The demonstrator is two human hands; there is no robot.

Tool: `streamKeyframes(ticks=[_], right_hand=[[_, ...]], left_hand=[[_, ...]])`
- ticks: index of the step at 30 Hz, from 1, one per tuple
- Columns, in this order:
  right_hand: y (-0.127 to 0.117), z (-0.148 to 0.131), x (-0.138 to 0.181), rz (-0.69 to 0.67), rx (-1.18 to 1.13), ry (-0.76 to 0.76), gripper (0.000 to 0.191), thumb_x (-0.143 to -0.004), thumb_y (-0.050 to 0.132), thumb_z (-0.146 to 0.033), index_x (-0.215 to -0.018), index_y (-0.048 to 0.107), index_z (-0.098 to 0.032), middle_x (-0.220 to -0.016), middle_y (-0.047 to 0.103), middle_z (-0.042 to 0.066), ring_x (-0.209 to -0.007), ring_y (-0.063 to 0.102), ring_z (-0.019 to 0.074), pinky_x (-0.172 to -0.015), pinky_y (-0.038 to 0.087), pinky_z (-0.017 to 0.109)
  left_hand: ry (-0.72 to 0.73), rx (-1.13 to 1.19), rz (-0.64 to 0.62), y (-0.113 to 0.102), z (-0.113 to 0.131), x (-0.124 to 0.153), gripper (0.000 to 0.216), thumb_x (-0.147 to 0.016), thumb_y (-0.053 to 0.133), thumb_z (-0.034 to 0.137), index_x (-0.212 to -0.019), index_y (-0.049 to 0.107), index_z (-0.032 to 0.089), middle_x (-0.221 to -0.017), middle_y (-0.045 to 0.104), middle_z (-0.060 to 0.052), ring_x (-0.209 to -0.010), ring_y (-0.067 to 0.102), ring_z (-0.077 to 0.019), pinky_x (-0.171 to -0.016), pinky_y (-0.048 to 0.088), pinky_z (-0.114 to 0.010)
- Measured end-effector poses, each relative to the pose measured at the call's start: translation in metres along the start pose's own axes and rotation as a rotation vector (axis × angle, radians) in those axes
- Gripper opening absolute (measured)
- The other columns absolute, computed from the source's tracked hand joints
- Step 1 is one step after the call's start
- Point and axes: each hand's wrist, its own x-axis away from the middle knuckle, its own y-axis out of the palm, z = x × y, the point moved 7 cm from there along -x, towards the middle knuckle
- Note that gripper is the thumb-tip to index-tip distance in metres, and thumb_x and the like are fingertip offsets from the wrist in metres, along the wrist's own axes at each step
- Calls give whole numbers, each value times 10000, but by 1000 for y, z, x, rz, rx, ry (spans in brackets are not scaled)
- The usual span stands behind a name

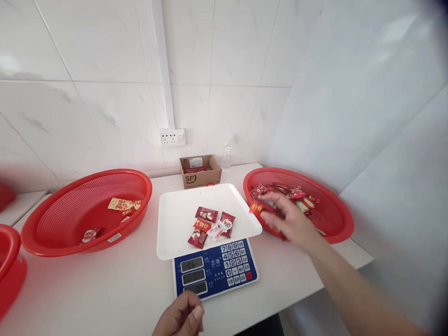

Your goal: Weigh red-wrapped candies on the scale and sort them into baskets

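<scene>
My right hand (285, 217) pinches a red candy packet (258, 207) with yellow marks, between the white tray and the near left rim of the right red basket (343, 227); motion blurs it somewhat. Several small wrapped candies lie grouped on the white weighing tray (177, 209), among them a dark red packet (206, 214), an orange-red one (203, 225) and a white one (216, 230). Below the tray is the scale's blue panel (213, 270) with keys and displays. At the panel's lower edge my left hand (182, 318) is closed, fingers curled, with nothing visible in it.
A left red basket (79, 181) holds a few packets, including a cream one (121, 204). More red plastic (4, 247) stands at the far left edge. Behind the tray are a cardboard box (201, 179) and a clear bottle (227, 155). A tiled wall backs the white table (84, 293).
</scene>
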Motion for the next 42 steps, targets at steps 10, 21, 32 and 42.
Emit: streamKeyframes(ticks=[10,21,32,42], right_hand=[[162,-53,111,-550,-293,-70,331,-756,551,-177,-1081,516,-229,-1063,542,65,-857,573,168,-757,470,326],[145,-40,103,-477,-242,16,299,-879,432,-410,-699,503,-183,-736,510,10,-676,471,123,-624,389,247],[90,-37,52,-20,30,-108,258,-878,430,-393,-704,473,-208,-652,494,-6,-578,459,128,-549,374,244],[80,-42,24,75,14,-83,269,-834,496,-428,-972,587,-215,-906,622,56,-791,578,180,-735,457,324]], left_hand=[[37,256,148,-3,16,-1,482,-742,577,540,-1064,503,189,-713,592,-5,-538,539,-119,-536,490,-277],[81,176,282,-16,20,2,441,-694,620,547,-912,553,169,-500,456,65,-439,396,-75,-415,336,-182],[-9,167,229,-21,-3,7,507,-638,616,626,-816,588,152,-522,415,65,-456,415,-75,-412,333,-189],[23,170,123,-16,-10,10,537,-649,628,602,-981,614,180,-676,569,-1,-631,543,-134,-591,451,-268]])
